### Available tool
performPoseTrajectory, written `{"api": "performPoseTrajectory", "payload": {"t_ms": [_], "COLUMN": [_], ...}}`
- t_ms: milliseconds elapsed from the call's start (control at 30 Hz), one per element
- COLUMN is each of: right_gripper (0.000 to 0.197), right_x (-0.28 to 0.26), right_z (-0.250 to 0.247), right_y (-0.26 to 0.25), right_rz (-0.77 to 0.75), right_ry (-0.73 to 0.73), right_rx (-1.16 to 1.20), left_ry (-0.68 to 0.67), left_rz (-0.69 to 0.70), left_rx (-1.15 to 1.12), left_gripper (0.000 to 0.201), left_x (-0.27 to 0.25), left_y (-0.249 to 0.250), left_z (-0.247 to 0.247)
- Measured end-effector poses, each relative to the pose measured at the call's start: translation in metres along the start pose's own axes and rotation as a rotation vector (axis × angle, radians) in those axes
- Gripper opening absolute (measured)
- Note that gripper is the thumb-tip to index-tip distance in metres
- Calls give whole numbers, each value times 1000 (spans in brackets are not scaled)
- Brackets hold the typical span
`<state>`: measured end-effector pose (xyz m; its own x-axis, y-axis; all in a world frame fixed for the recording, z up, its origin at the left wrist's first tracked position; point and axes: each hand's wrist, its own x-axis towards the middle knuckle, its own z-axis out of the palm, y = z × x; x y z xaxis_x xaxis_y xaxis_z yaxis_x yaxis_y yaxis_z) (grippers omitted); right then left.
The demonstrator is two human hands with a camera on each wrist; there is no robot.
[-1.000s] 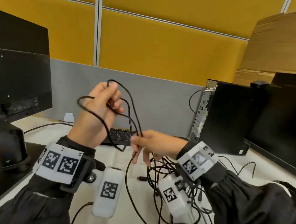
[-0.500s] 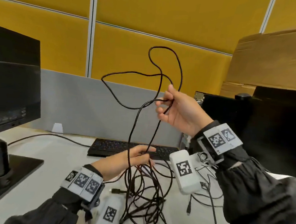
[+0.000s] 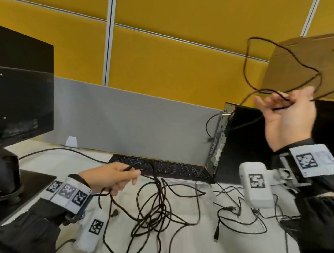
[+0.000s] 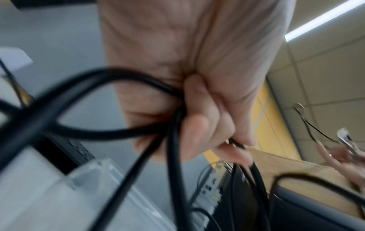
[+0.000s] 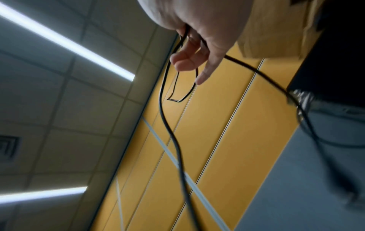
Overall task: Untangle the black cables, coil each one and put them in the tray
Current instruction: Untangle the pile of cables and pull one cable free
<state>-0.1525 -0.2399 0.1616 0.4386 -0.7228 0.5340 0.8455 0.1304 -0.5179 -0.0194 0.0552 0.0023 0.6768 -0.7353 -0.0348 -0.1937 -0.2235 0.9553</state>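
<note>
A tangle of black cables (image 3: 156, 210) lies on the white desk in front of me. My left hand (image 3: 117, 177) hovers low over the desk and grips strands of that tangle (image 4: 171, 140) in curled fingers. High at the right, my right hand (image 3: 287, 113) holds loose loops of one black cable (image 3: 269, 60), pinched between its fingers (image 5: 187, 62). That cable's free end hangs down beside the computer tower. More loose black cables (image 3: 235, 212) lie on the desk at the right. A clear plastic tray (image 4: 94, 187) shows blurred, only in the left wrist view.
A black keyboard (image 3: 159, 168) sits behind the tangle. A computer tower (image 3: 238, 143) stands at the right, with a cardboard box (image 3: 313, 63) above it. A monitor (image 3: 16, 88) on its stand fills the left. A grey and yellow partition closes the back.
My right hand has swung up and to the right with the cable loops, pulling one cable free of the pile. My left hand has closed on strands of the tangle.
</note>
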Motion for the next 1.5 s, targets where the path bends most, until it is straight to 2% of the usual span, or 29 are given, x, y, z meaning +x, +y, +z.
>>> {"api": "performPoseTrajectory", "payload": {"t_ms": [100,233,300,333,400,433,467,500,567,600,633,667,733,767,800,867,933,1000,1067,1133,1167,1233,1300,1367,1433,1500], "right_gripper": [33,29,25,22,37,49,58,62,61,58,53,48,39,36,33,29,28,25,16,13,15,31,24,12,12,26], "right_x": [15,23,31,32,24,19,15,10,-3,-13,-25,-40,-72,-84,-92,-101,-96,-81,-60,-40,-33,-20,-20,-30,-55,-79], "right_z": [-31,-83,-120,-137,-165,-175,-179,-176,-164,-154,-142,-127,-104,-101,-101,-113,-125,-136,-148,-161,-166,-168,-143,-102,-56,-21], "right_y": [2,32,49,57,69,71,73,72,70,69,67,62,58,61,67,82,93,94,91,84,82,78,75,72,70,71], "right_rz": [-23,5,84,193,498,623,657,599,358,246,197,227,535,701,826,920,891,838,814,762,720,604,455,342,331,390], "right_ry": [66,63,-73,-192,-338,-388,-447,-491,-571,-654,-803,-998,-1367,-1511,-1614,-1704,-1687,-1610,-1458,-1248,-1171,-1094,-1098,-1101,-1084,-1096], "right_rx": [-283,-858,-1359,-1643,-2090,-2237,-2341,-2385,-2336,-2225,-2057,-1863,-1548,-1480,-1469,-1570,-1769,-2044,-2287,-2489,-2549,-2611,-2450,-2010,-1479,-1141], "left_ry": [128,231,246,250,259,264,274,290,342,365,384,400,429,439,445,452,461,464,453,436,428,409,382,362,362,375], "left_rz": [-5,29,66,84,110,125,144,167,202,221,241,261,294,303,309,312,319,327,336,343,350,363,372,378,377,373], "left_rx": [-115,-263,-301,-310,-320,-325,-329,-327,-319,-316,-317,-322,-331,-329,-319,-289,-266,-251,-243,-233,-221,-189,-162,-147,-141,-128], "left_gripper": [33,37,36,35,34,33,32,31,30,29,29,28,26,25,23,20,19,20,21,21,21,21,22,23,19,18], "left_x": [-6,-10,-13,-15,-20,-23,-25,-26,-28,-28,-28,-28,-28,-29,-29,-30,-31,-31,-30,-30,-30,-29,-28,-26,-24,-23], "left_y": [0,13,20,24,31,34,37,41,50,55,59,63,68,69,70,69,69,68,68,67,67,66,65,65,65,65], "left_z": [-12,-20,-20,-20,-19,-18,-17,-16,-15,-15,-15,-16,-16,-15,-14,-12,-11,-12,-13,-12,-11,-9,-5,0,4,8]}}
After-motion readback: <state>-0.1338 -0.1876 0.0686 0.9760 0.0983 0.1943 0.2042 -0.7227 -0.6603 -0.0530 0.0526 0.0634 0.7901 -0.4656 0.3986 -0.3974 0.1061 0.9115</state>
